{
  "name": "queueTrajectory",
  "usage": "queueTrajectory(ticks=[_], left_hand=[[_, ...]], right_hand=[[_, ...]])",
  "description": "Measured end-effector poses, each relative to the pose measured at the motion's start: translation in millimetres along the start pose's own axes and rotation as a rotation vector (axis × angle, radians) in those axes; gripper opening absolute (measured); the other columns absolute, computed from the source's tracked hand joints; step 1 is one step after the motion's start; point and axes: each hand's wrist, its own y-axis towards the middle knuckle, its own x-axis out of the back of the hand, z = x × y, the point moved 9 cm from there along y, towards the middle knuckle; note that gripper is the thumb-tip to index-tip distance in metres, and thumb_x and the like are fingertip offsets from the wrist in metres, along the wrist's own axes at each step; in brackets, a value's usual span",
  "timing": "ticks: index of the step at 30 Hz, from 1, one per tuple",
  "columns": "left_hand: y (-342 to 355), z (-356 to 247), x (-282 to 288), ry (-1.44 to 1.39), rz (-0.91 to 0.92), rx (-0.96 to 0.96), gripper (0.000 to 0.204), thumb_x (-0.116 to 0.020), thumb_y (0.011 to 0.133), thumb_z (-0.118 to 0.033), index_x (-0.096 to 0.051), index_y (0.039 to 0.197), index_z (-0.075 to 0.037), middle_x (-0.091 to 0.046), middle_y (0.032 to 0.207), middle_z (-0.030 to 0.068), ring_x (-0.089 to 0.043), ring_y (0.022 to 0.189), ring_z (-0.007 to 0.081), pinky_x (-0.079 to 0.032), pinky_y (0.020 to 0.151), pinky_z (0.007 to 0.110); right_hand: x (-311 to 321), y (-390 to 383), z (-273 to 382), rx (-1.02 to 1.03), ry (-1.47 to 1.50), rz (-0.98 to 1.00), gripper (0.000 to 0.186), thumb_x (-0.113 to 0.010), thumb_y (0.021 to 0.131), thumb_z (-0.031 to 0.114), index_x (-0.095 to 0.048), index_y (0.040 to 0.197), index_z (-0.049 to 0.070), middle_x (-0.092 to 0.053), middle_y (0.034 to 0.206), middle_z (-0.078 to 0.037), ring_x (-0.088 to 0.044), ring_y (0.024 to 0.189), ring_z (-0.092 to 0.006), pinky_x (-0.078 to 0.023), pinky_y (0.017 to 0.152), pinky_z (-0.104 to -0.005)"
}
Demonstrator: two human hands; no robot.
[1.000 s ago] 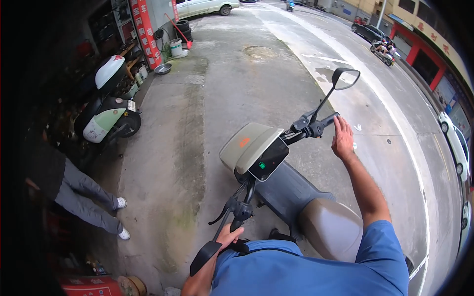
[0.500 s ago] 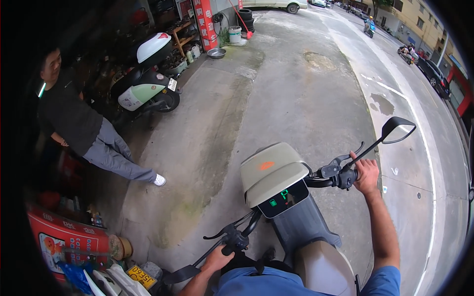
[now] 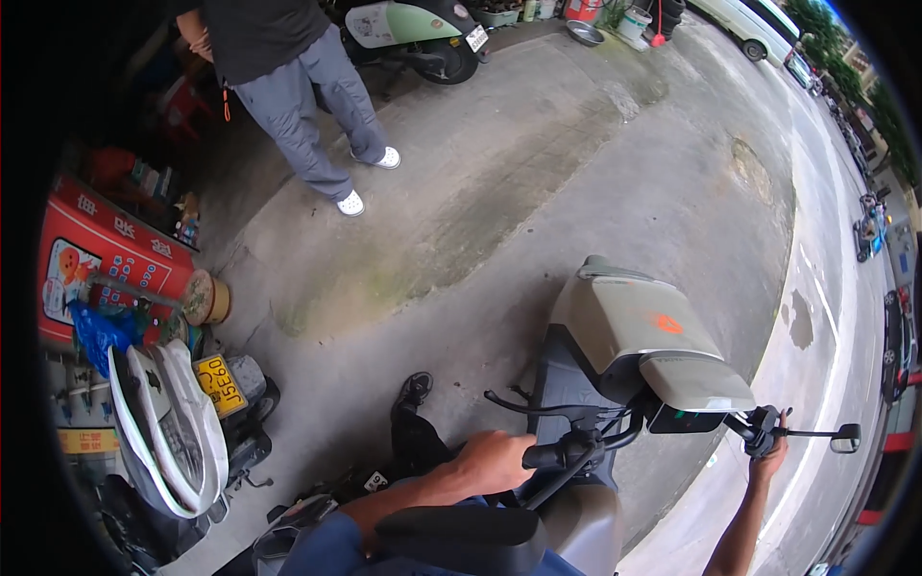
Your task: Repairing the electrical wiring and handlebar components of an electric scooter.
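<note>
Seated rider's left hand (image 3: 495, 461) closed around the grey-green scooter's (image 3: 639, 336) black left handlebar grip (image 3: 545, 455) at six o'clock; right hand (image 3: 771, 459) gripping the right grip (image 3: 757, 434) at four o'clock.

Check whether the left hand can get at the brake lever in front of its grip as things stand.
Probably yes. The left hand is closed on the left handlebar grip, and the black brake lever runs just ahead of it with nothing between them; the fingers would only need to stretch forward.
</note>
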Motion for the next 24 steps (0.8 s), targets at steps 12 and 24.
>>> queueTrajectory(ticks=[12, 24], left_hand=[[42, -15, 41, 0.118, -0.057, -0.109, 0.023, -0.07, 0.071, -0.028, -0.061, 0.073, -0.006, -0.061, 0.064, 0.0182, -0.062, 0.065, 0.0396, -0.049, 0.059, 0.047], [110, -47, 84, 0.217, -0.157, -0.272, 0.018, -0.066, 0.067, -0.02, -0.061, 0.073, -0.004, -0.062, 0.067, 0.0173, -0.062, 0.065, 0.0372, -0.049, 0.059, 0.042]], right_hand=[[-9, 10, 2, -0.117, -0.005, -0.043, 0.064, -0.067, 0.076, 0.023, -0.048, 0.134, 0.003, -0.063, 0.119, -0.013, -0.059, 0.093, -0.029, -0.04, 0.087, -0.0388], [-37, 10, -14, -0.44, -0.081, 0.03, 0.07, -0.067, 0.072, 0.009, -0.044, 0.138, 0.016, -0.065, 0.093, -0.015, -0.06, 0.091, -0.0337, -0.041, 0.084, -0.0418]])
